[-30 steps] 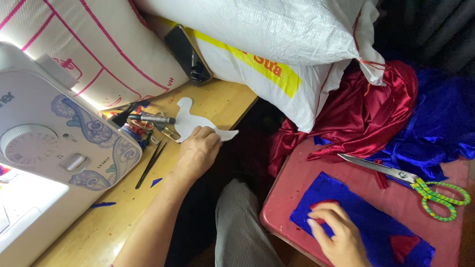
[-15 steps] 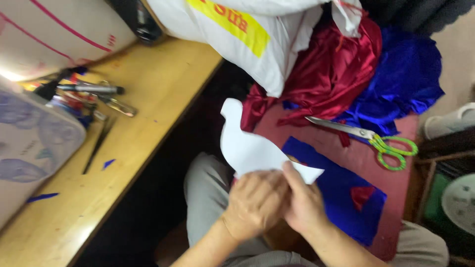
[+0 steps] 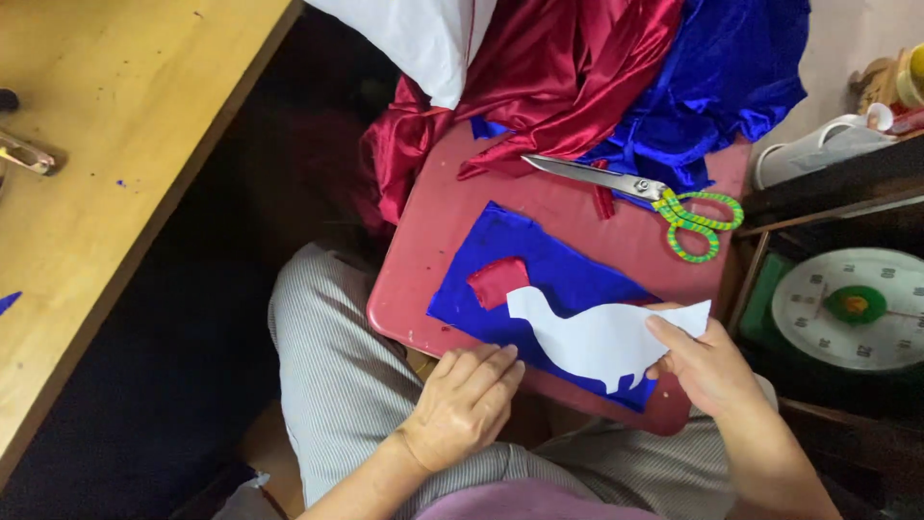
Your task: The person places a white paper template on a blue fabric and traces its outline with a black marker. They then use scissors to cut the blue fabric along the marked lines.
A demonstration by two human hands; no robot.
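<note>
The white paper bird pattern (image 3: 597, 339) lies on the blue cloth piece (image 3: 539, 279) atop the red stool (image 3: 452, 207), your right hand (image 3: 707, 366) pinching its tail end, your left hand (image 3: 464, 404) pressing curled fingers on the cloth's near edge, scissors (image 3: 640, 193) beyond.

Both hands reach forward from the lap. The left hand (image 3: 465, 403) lies palm down, fingers curled together. The right hand (image 3: 707, 364), just beside it, pinches with thumb and fingers.

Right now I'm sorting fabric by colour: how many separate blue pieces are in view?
2: a flat blue piece on the red board under the white paper cutout, and a bunched blue heap behind the scissors. More may be hidden.
</note>
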